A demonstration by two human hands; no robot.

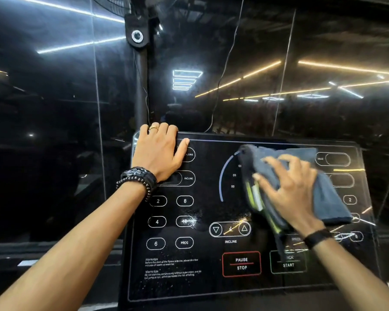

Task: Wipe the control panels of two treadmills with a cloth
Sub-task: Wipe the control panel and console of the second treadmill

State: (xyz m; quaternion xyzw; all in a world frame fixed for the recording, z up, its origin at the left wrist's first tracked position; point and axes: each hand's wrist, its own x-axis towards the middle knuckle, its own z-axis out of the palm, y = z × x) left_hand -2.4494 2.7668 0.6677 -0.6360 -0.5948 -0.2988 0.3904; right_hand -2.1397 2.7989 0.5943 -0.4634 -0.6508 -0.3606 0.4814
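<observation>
Panel: glossy black treadmill control panel (pixel 211 286), beneath both hands.
Left hand (pixel 158 151): flat, fingers curled over the panel's top-left edge.
Right hand (pixel 288 189): fingers spread, pressing grey-blue microfibre cloth (pixel 330 198) against the panel's right half.

left hand (pixel 160 151) on control panel (pixel 177 281) top-left corner | right hand (pixel 288 189) on cloth (pixel 328 198), panel right

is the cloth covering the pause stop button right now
No, the cloth sits under the right hand on the panel's upper right, while the PAUSE STOP button below shows fully uncovered.
</observation>
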